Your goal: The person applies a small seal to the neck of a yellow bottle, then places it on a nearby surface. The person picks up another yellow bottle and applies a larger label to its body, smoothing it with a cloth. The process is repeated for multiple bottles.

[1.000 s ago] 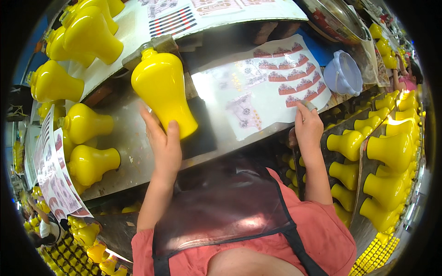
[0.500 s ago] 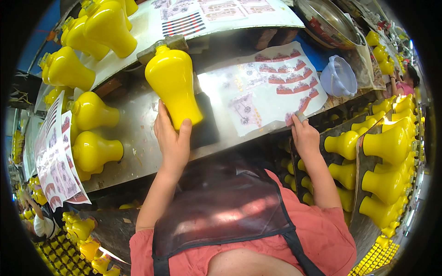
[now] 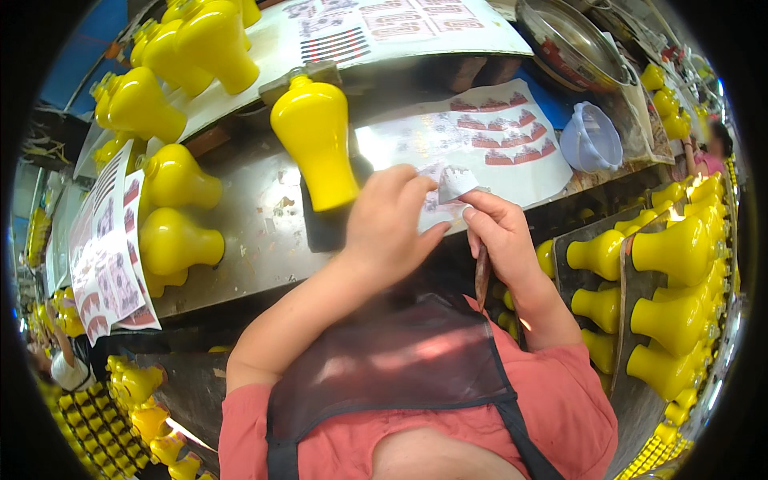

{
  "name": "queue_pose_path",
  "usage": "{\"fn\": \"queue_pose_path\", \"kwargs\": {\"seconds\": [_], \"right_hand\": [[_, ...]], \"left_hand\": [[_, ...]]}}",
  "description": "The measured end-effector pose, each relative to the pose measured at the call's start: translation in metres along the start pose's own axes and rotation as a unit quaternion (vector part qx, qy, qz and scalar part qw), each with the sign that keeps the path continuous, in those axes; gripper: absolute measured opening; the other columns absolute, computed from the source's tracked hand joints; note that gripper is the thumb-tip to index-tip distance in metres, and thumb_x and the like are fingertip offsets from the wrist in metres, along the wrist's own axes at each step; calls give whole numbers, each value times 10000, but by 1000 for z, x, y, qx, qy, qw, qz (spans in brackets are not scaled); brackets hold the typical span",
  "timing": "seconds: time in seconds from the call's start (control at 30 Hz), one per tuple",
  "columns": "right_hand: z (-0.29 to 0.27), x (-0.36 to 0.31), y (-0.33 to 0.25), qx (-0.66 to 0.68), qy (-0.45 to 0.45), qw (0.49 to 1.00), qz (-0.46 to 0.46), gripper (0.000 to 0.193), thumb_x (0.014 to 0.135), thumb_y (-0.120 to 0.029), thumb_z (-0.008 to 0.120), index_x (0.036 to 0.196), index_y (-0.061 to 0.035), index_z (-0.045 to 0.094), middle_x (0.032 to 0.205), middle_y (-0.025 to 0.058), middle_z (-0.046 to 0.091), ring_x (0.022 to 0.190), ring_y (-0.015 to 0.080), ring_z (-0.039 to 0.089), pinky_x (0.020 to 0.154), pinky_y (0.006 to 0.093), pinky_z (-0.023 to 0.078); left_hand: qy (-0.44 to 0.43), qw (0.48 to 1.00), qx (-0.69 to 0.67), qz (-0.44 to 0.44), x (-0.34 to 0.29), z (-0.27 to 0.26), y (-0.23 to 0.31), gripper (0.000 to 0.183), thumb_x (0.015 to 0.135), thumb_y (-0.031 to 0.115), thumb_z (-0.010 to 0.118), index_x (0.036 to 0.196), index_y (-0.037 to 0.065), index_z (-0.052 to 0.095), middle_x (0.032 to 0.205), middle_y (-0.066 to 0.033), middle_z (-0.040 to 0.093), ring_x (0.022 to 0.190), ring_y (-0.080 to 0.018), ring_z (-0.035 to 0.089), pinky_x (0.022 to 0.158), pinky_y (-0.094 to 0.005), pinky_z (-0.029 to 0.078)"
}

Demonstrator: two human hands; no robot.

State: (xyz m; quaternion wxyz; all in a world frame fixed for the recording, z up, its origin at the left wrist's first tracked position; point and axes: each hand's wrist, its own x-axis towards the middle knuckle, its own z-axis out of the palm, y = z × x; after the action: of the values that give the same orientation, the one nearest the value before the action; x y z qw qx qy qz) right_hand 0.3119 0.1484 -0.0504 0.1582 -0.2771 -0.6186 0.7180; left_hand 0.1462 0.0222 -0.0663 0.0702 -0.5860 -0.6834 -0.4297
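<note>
A glossy yellow vase point(image 3: 314, 144) lies on its side on a dark pad, its narrow neck end against a block. To the right of the vase, my left hand point(image 3: 392, 220) has its thumb and fingers apart, fingertips close to a small decal. Whether they touch it I cannot tell. My right hand point(image 3: 502, 232) pinches that decal point(image 3: 456, 184) between thumb and forefinger; its pale side shows. A brown stick-like tool point(image 3: 482, 276) also sticks out below the right fingers. Behind the hands lies a decal sheet point(image 3: 532, 180) with rows of curved red prints.
Several yellow vases point(image 3: 180, 240) lie at the left beside hanging printed sheets point(image 3: 108, 240). A pale lilac basket point(image 3: 590, 138) stands at the bench's right end, near a round metal pan point(image 3: 572, 44). Racks of yellow vases point(image 3: 668, 320) fill the right side. Another person point(image 3: 712, 152) is far right.
My left hand has left the vase and moved right toward my right hand. My right hand has lifted a curved decal off the sheet and come left with it. The vase stays on the pad.
</note>
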Motion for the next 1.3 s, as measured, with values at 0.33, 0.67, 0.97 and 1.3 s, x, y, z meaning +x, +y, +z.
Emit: {"fn": "queue_pose_path", "kwargs": {"seconds": [0.33, 0.67, 0.97, 1.3], "right_hand": [[34, 43, -34, -128, -91, 983, -98, 494, 902, -114, 696, 1387, -39, 638, 825, -9, 608, 646, 53, 494, 582, 228, 402], [63, 105, -27, -102, -381, 911, 125, 147, 905, -221, 769, 950, -97, 703, 869, -33, 687, 613, 21, 516, 531, 204, 392], [45, 142, -24, -244, -310, 914, 98, 227, 864, -231, 730, 828, -9, 698, 784, 19, 684, 770, 85, 617, 716, 267, 502], [43, 150, -12, -306, -266, 912, 69, 210, 837, -205, 687, 793, -2, 654, 730, 17, 623, 714, 88, 547, 684, 284, 487]], "left_hand": [[68, 912, -277, -294, 12, -50, -1, 267, 851, -25, 692, 1103, 62, 700, 825, -13, 647, 737, -106, 624, 684, -268, 512], [198, 790, -461, -353, 0, -109, -15, 398, 880, -72, 668, 1266, -8, 600, 1056, -93, 708, 891, -135, 688, 749, -267, 566], [301, 688, -444, -490, -62, -57, -49, 435, 973, 23, 680, 1363, 47, 491, 1024, -60, 692, 832, -115, 662, 645, -197, 480], [307, 657, -445, -526, -75, -52, -61, 480, 929, 1, 668, 1369, 42, 480, 1003, -47, 671, 795, -81, 592, 619, -195, 412]]}}
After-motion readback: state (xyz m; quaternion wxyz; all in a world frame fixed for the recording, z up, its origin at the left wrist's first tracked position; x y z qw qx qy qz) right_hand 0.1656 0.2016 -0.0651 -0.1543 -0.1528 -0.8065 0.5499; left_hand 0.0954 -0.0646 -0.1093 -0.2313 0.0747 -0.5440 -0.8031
